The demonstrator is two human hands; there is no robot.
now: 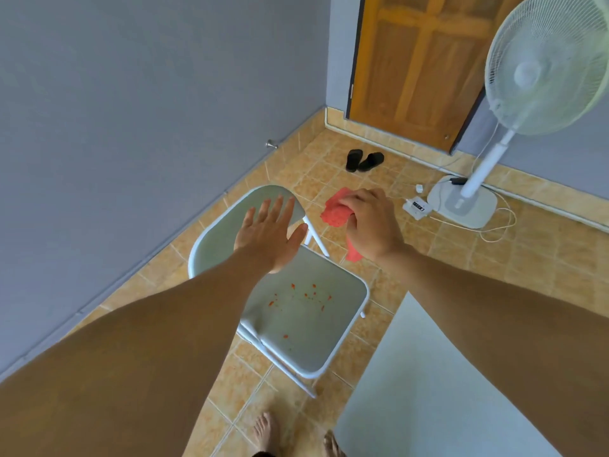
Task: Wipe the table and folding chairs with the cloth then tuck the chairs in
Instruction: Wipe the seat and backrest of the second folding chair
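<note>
Here: one folding chair [316,328], one red cloth [333,213], two hands at centre frame.
Right hand [374,222] is clenched round the cloth, which bunches out to the upper left of the fist and trails below the wrist, over the floor just right of the chair back. Left hand [268,234] is released, fingers straight and spread, in front of the chair back, apart from the cloth. Red specks [305,295] dot the seat. Grey bench [428,390] corner sits lower right, beside the chair.

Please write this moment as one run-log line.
left hand: open, near backrest | right hand: grips red cloth | chair seat: red specks, unwiped
</note>
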